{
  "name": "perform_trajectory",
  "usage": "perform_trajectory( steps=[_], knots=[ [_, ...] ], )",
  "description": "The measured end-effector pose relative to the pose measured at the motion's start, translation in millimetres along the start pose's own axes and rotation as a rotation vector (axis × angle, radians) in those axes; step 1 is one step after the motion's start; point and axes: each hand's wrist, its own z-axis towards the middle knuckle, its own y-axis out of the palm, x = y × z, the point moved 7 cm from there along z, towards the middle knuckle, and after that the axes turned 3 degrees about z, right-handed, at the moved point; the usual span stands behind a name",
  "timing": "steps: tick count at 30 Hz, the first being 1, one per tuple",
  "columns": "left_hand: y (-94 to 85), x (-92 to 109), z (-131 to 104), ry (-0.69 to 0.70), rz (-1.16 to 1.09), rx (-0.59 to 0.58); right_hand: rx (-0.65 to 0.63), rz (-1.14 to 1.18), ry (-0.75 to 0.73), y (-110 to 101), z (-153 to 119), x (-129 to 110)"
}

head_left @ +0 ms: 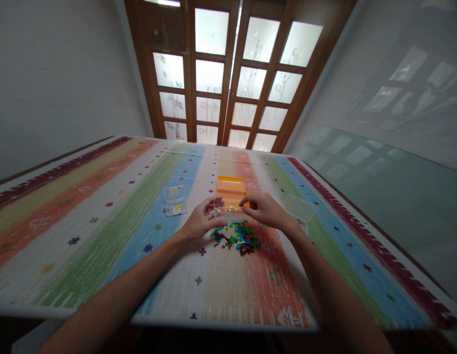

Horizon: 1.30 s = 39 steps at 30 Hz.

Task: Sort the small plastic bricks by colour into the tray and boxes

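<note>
A clear box [228,215] with small pale pieces inside stands just in front of an orange tray [231,189]. My left hand [204,219] is at the clear box's left side, its thumb and fingers apart and curved around that edge. Over the box's right part is my right hand [263,209], thumb and forefinger brought close together; whatever is between the tips is too small to make out. A loose pile of small green, blue, brown and pale bricks [237,237] lies on the cloth nearer to me, below both hands.
To the left, a small open clear case [175,208] holds yellow and white pieces. A clear lid or container [300,207] lies right of my right hand. Striped cloth [113,236] covers the table; glazed wooden doors [209,73] stand beyond.
</note>
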Motion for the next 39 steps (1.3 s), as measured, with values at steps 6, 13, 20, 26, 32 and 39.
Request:
perform_trajectory(
  steps=[6,13,20,26,32,39],
  knots=[
    [1.2,2,-1,-0.006,0.013,-0.003,-0.104,-0.042,-0.021,6,-5,-4],
    [1.4,0,-1,-0.007,0.014,-0.009,-0.141,-0.085,-0.026,17,-3,-7],
    [1.6,1,-1,-0.006,0.022,-0.011,-0.029,0.037,-0.070,4,-12,-4],
    [-1.8,1,0,0.006,0.029,0.015,-0.158,0.168,-0.152,8,-31,-9],
    [-4.4,1,2,0.017,0.034,0.032,-0.387,0.083,-0.100,39,-45,-9],
    [-4.3,-2,2,0.012,0.025,0.034,-0.376,0.017,-0.079,53,-47,-7]
  ],
)
